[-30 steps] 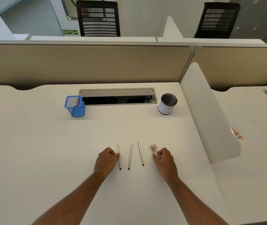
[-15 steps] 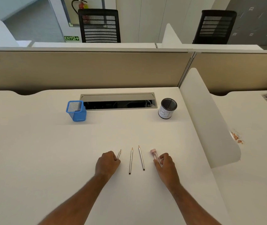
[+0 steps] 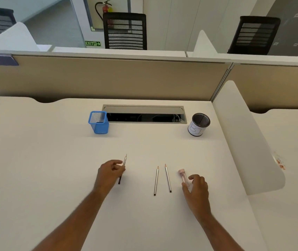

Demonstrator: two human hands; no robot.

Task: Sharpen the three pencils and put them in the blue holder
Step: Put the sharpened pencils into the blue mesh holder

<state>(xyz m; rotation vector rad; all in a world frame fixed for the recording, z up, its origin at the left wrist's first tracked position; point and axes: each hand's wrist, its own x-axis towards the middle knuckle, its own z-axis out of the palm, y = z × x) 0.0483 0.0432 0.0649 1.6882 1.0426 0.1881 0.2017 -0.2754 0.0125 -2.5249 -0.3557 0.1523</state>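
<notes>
My left hand [image 3: 110, 173] grips one pencil [image 3: 125, 160], tip pointing away, lifted off the white desk. Two more pencils [image 3: 156, 180] [image 3: 168, 178] lie side by side on the desk between my hands. A pink sharpener with a clear tube [image 3: 183, 176] lies to their right, and the fingers of my right hand [image 3: 197, 187] rest against its near end. The blue mesh holder [image 3: 99, 122] stands upright at the back left, well beyond my left hand.
A black mesh cup with a white label [image 3: 199, 125] stands at the back right. An open cable tray [image 3: 144, 114] lies between the two cups. A white divider panel [image 3: 244, 134] rises along the desk's right side. A beige partition [image 3: 108, 77] closes the back.
My left hand has picked up the leftmost pencil and carried it left, away from the other two. My right hand has loosened around the sharpener's near end.
</notes>
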